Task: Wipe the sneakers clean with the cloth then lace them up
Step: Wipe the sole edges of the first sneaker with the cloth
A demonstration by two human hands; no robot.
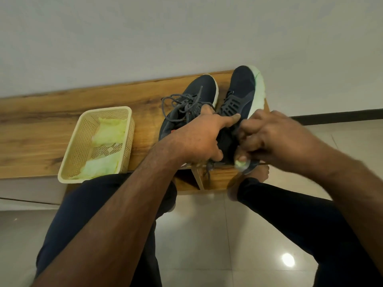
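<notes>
Two dark blue sneakers with white soles sit side by side on a wooden bench (62, 119) in the middle of the frame, toes pointing toward the top. The left sneaker (192, 100) has loose grey laces (182, 102) tangled over its tongue. The right sneaker (242, 94) is tilted, its pale sole turned to the right. The left hand (199, 137) grips the heel end of the right sneaker, index finger stretched along its side, thumb curled round the back. The right hand (269, 137), just right of centre, has its fingers curled at the same shoe's opening; what exactly they pinch is blurred, possibly a lace. At centre left a cream plastic basket (72, 158) stands on the bench near its front edge, holding a crumpled light green cloth (109, 131). Dark trouser legs and a glossy tiled floor (207, 245) fill the lower frame
</notes>
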